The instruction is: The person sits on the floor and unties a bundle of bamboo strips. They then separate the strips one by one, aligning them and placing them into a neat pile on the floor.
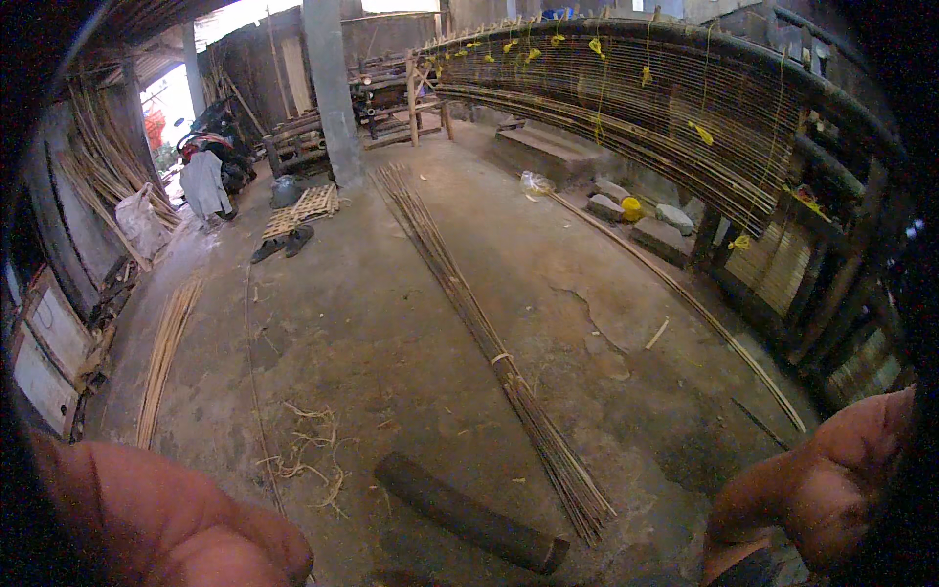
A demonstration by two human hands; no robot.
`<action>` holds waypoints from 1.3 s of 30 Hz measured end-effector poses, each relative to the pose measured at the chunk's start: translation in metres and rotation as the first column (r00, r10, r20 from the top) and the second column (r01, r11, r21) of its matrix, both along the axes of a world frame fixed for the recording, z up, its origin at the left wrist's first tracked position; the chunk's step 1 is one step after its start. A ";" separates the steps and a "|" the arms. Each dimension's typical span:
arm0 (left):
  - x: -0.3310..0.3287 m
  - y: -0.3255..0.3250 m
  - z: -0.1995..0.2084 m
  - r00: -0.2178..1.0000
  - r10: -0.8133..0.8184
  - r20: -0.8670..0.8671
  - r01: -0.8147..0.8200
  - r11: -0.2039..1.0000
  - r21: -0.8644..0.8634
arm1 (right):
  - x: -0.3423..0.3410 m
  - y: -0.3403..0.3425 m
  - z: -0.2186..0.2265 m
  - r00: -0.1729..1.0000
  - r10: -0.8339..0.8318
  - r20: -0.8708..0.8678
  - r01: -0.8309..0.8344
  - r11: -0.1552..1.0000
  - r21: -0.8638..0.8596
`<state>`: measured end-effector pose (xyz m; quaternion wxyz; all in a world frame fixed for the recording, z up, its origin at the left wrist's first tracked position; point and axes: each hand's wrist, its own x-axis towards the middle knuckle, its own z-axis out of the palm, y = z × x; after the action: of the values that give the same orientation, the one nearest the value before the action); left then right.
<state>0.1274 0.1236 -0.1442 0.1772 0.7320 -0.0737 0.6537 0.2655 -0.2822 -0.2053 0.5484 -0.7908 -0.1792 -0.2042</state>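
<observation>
Bare skin of my left arm (166,519) fills the lower left corner, and my bent right arm (802,484) shows at the lower right. Both run into the dark rim, so neither hand can be made out. Between them on the floor lies a dark, thick piece shaped like a log or tube (469,514). Behind it a long bundle of thin sticks (469,308), tied with a pale band, stretches away from me. Curled pale fibre strips (311,455) lie left of the dark piece. Neither arm is seen touching these things.
A bundle of split strips (168,357) lies at left, and a long pole (675,284) at right. A slatted blind with yellow ties (626,98) hangs along the right. A concrete pillar (334,93), sandals (282,244), a woven mat (305,207) and a motorbike (220,147) are farther back.
</observation>
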 end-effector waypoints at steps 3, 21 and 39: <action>0.004 -0.002 -0.006 1.000 -0.019 0.006 0.019 1.000 -0.015 | 0.004 0.004 -0.001 1.000 0.018 -0.016 -0.018 0.999 -0.034; 0.048 0.036 -0.367 0.012 0.225 -0.974 0.714 0.681 0.166 | 0.082 0.105 -0.381 0.784 -0.018 -0.620 -0.547 0.453 -0.704; 0.019 -0.008 -0.414 -0.071 0.306 -0.949 0.649 0.737 0.189 | 0.009 0.136 -0.242 0.630 0.083 -0.772 -0.605 0.676 -0.421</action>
<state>0.1468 0.1156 -0.5578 0.0089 0.9528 -0.2395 -0.1865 0.2742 -0.1459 -0.4475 0.2936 -0.8892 -0.1765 0.3032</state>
